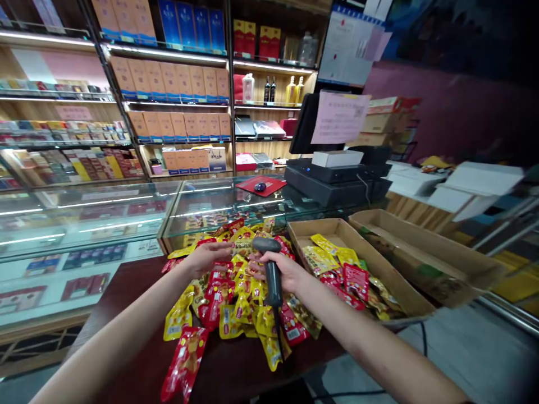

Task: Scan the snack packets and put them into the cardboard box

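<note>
A heap of red and yellow snack packets [219,297] covers the middle of the dark red table [126,314]. My right hand [280,270] is wrapped round the handle of a black barcode scanner [273,280], whose head points to the left and whose cable hangs down over the packets. My left hand [213,257] lies palm down over the left upper part of the heap, fingers stretched out towards the scanner head and nothing held in them. To the right of the heap, an open cardboard box [303,229] holds more red and yellow packets.
A second cardboard box [421,252] stands further right. Behind the heap are a glass display counter [202,196], a mouse [260,187] on a red mat [273,184], and a monitor [305,126] above a black cash drawer [324,185]. Stocked shelves line the back wall.
</note>
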The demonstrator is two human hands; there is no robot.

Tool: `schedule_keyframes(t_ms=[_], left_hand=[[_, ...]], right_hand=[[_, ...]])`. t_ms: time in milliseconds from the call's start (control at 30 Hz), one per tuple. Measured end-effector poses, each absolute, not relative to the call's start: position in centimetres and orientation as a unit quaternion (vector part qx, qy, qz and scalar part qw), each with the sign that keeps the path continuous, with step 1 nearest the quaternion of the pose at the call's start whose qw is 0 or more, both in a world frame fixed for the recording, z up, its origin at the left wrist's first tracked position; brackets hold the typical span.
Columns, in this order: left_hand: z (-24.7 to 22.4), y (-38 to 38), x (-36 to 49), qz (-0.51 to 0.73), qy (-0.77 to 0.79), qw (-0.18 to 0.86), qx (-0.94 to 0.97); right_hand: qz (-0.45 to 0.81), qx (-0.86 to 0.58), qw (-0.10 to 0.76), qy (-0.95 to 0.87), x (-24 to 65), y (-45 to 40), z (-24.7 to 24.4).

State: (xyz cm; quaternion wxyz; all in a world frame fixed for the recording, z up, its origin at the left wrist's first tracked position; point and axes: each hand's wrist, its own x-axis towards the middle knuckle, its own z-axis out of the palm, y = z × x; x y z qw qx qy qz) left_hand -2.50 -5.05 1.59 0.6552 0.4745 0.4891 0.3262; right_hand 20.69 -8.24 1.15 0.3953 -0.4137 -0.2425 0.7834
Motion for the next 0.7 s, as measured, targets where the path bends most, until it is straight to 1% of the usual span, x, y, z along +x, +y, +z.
schedule_keyframes(t_ms=[100,200,267,367,433,533,600,700], left_hand=[[-0.1,-5.7,-4.2,0.276,0.555,0.481,0.62],[-1.5,-6.6,-5.1,0.206,0.582,0.31,0.722],[-2.2,-7.3,-5.3,0.162,0.582,0.229,0.763],[-2.7,-8.1,-5.0,0.119,0.583,0.152,0.789],[-2.9,-8.3,-4.9,0.113,0.587,0.138,0.79],[-3.1,-7.8,-5.0,0.113,0.588,0.182,0.78],[-3.2,-7.2,-5.3,0.123,0.581,0.246,0.766],[-3.1,-6.3,-5.2,0.189,0.566,0.386,0.703]], right_hand=[[0.794,-0.422,0.361,-0.249,18.8,-8.2,0.2],[0.794,-0.446,0.329,-0.252,17.5,-8.3,-0.7],[0.795,-0.453,0.312,-0.256,16.8,-8.4,-1.2],[0.79,-0.461,0.307,-0.263,16.1,-8.4,-1.9],[0.784,-0.467,0.313,-0.262,15.8,-8.4,-2.2],[0.782,-0.47,0.318,-0.259,15.8,-8.3,-2.4],[0.783,-0.462,0.32,-0.265,15.9,-8.3,-2.4],[0.784,-0.444,0.328,-0.284,16.1,-8.4,-2.3]])
